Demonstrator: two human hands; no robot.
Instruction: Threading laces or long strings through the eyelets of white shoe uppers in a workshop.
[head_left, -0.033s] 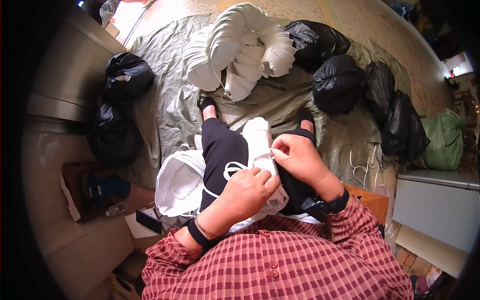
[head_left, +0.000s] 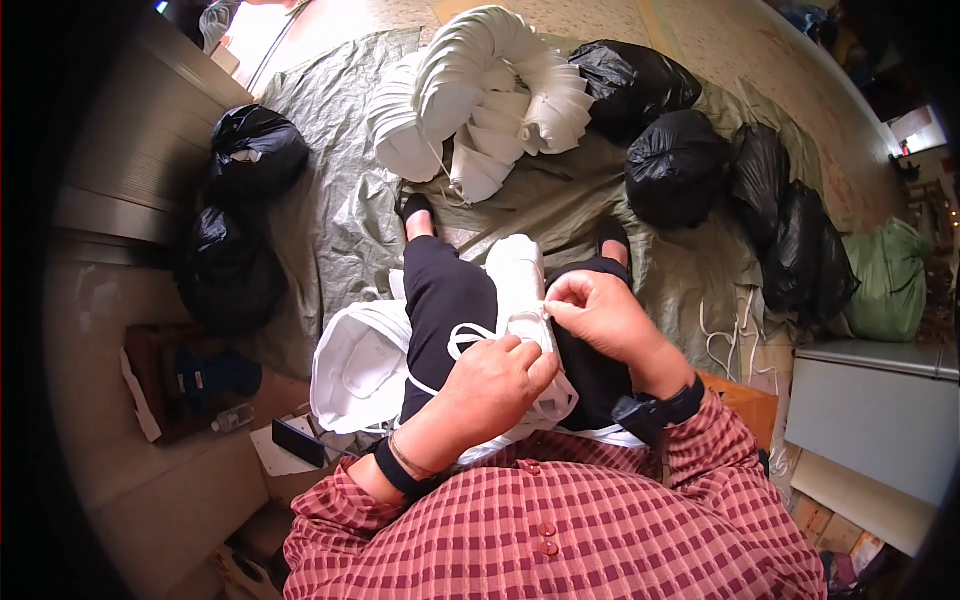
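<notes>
On my lap lies a white shoe upper (head_left: 516,262), its closed end pointing away from me. My left hand (head_left: 500,385) is closed over the near part of it, fingers curled down onto the material. A white lace (head_left: 464,340) loops out beside the left hand's knuckles. My right hand (head_left: 600,315) pinches thumb to forefinger at the upper's right edge, on what looks like a thin strand of the lace; the fingertips partly hide it. Against my left thigh rests a stack of more white uppers (head_left: 362,365).
Beyond my feet, a curled row of nested white pieces (head_left: 480,60) sits on a grey-green tarp (head_left: 345,130). Black bags (head_left: 677,170) stand on both sides, with a green sack (head_left: 888,280) at right. A grey cabinet (head_left: 870,410) is near my right. A phone (head_left: 298,441) stands at left.
My right hand has shifted very slightly, its pinch still at the upper's right edge. The left hand and everything else look unmoved.
</notes>
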